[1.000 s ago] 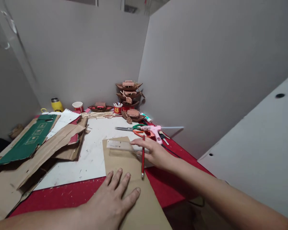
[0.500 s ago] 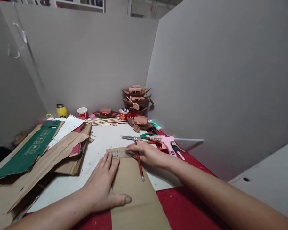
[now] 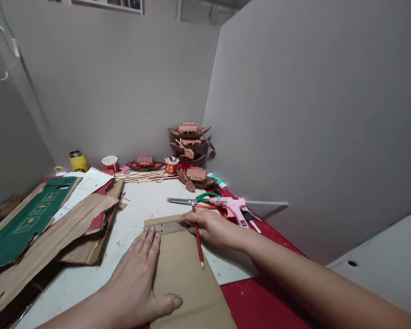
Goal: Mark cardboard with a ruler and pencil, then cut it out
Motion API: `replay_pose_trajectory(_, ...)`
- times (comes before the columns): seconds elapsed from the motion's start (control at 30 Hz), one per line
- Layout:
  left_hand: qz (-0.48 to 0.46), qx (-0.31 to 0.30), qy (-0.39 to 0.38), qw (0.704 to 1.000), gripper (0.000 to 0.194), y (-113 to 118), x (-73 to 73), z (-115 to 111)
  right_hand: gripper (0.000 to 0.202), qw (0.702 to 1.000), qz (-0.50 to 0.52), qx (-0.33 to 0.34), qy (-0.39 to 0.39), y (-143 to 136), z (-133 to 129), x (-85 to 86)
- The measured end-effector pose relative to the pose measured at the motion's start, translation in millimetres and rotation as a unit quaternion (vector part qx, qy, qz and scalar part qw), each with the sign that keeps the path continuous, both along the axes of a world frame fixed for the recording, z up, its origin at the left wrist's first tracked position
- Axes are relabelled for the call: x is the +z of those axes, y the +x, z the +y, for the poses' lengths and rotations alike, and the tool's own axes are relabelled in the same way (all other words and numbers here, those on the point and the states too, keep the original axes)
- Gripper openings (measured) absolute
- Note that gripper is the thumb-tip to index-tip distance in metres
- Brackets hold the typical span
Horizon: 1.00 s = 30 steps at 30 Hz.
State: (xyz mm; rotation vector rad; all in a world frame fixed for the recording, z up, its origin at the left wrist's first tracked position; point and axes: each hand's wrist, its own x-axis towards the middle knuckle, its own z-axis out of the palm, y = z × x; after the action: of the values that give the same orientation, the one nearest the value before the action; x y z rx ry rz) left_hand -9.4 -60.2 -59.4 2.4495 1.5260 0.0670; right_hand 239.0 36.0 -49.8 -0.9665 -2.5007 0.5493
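Observation:
A long strip of brown cardboard (image 3: 183, 269) runs from the near edge onto the white board (image 3: 147, 196). Across its far end lies a clear ruler (image 3: 168, 227). My left hand (image 3: 135, 269) rests flat on the cardboard's left side, fingertips at the ruler's left end and thumb spread out. At the other end of the ruler, my right hand (image 3: 212, 228) presses with its fingers while holding a red and black pencil (image 3: 198, 244), which slants back toward me. Scissors (image 3: 181, 201) with green and orange handles lie just beyond that hand, beside a pink glue gun (image 3: 238, 208).
Torn cardboard pieces (image 3: 89, 217) and a green one (image 3: 34, 214) pile up on the left. At the back stand model boats (image 3: 188, 132), thin sticks (image 3: 142, 175), paper cups (image 3: 110, 163) and a yellow bottle (image 3: 78, 161). Grey partitions (image 3: 294, 105) enclose the table.
The ruler has shifted slightly toward me from the cardboard's far edge, and both hands have moved with it. The whole view has swung a little to the right.

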Motion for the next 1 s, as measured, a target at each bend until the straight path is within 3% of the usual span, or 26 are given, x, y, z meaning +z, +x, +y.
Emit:
replay_pose_trajectory(0.3, 0.015, -0.011, 0.034, 0.999, 0.112, 4.3, 6.5, -2.6, 0.024, 1.000, 0.014, -0.004, 0.002, 2.8, -3.3, -1.4)
replay_pose_trajectory(0.57, -0.010, -0.007, 0.003, 1.000, 0.107, 6.1, 6.3, -6.2, 0.026, 0.999, 0.025, -0.014, -0.021, 1.8, -7.6, -2.6)
replay_pose_trajectory(0.7, 0.003, -0.014, 0.002, 1.000, 0.105, 5.8, 7.8, -6.6, 0.025, 0.999, 0.014, -0.033, -0.016, -1.6, -6.9, 8.7)
replay_pose_trajectory(0.77, 0.013, -0.019, 0.004, 1.000, 0.104, 5.4, 7.4, -6.2, 0.028, 0.996, 0.060, -0.068, -0.009, -8.1, -6.9, 20.2)
replay_pose_trajectory(0.87, 0.017, -0.025, 0.012, 0.999, 0.104, 4.7, 5.3, -5.2, 0.039, 0.963, 0.234, -0.117, -0.066, -27.5, -8.6, 37.4)
replay_pose_trajectory(1.0, 0.021, -0.028, 0.027, 0.999, 0.102, 4.1, 3.2, -4.8, 0.060, 0.848, 0.438, -0.154, -0.256, -58.7, -12.2, 36.3)
